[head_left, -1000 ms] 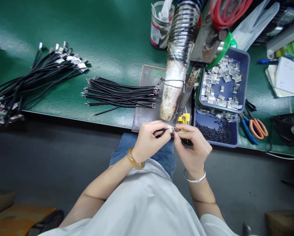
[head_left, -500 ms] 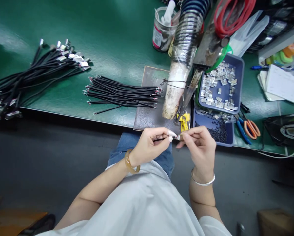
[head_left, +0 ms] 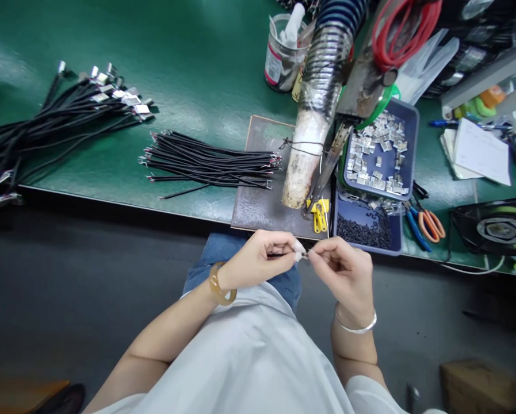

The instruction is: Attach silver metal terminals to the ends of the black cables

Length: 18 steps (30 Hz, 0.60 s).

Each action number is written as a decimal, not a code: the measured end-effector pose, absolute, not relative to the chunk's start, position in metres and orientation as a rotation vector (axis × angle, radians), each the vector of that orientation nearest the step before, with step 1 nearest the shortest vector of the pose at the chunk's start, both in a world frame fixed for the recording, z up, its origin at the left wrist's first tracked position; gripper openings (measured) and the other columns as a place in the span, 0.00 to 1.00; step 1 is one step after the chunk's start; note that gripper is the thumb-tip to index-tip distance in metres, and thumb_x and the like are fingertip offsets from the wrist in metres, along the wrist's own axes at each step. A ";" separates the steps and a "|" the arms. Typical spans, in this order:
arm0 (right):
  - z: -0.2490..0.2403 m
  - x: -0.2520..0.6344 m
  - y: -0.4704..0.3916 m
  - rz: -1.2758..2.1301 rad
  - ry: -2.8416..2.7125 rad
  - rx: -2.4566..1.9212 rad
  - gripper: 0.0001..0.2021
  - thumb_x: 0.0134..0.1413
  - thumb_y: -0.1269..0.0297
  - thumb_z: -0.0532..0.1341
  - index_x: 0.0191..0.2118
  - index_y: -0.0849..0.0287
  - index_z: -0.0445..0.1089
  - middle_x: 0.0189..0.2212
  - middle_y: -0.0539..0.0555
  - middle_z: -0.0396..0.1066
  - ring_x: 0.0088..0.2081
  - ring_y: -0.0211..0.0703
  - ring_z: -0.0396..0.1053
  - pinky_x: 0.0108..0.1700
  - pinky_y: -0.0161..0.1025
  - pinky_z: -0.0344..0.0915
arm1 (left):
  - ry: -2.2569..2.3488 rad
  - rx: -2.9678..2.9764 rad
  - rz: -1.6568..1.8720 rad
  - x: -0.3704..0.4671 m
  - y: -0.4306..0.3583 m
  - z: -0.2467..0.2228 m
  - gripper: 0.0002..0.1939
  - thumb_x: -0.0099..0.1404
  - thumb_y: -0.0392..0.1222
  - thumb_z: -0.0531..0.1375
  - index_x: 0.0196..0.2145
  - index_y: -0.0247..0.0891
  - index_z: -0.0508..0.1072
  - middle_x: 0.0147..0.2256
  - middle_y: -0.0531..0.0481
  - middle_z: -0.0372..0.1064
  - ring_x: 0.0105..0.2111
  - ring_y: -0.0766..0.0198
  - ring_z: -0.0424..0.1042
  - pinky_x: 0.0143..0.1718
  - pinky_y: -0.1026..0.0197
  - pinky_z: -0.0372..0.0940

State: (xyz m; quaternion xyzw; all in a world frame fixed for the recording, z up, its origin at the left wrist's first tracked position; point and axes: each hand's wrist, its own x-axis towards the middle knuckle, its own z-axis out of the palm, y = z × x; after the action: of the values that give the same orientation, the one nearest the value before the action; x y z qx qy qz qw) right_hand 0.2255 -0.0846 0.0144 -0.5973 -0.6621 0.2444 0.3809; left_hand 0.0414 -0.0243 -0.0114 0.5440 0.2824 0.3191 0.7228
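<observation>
A thin black cable (head_left: 305, 255) was positioned between the hands, in front of the green bench (head_left: 197, 86).
Near its end, it was pinched narrowly by the white-covered fingertips of the left hand (head_left: 264, 261); whether its tip was also gripped by the right hand (head_left: 346, 273), whose fingertips were bunched close beside it, could not be told. A yellow tool (head_left: 320, 222) was placed beyond them.
</observation>
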 end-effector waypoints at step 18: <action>-0.005 0.350 -0.028 0.247 -1.607 -2.265 0.05 0.54 0.62 0.64 0.32 0.57 0.75 0.27 0.52 0.76 0.25 0.40 0.64 0.33 0.39 0.57 | 0.634 1.013 0.505 0.065 -0.031 -0.017 0.17 0.59 0.50 0.69 0.30 0.30 0.77 0.23 0.53 0.65 0.23 0.73 0.57 0.25 0.68 0.54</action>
State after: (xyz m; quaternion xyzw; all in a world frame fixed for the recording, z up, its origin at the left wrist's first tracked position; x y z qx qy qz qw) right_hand 0.3499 -0.0276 -0.0046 -0.7997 -0.5675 0.0871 0.1757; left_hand 0.0650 -0.0311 -0.0167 0.4715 0.2951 0.2352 0.7970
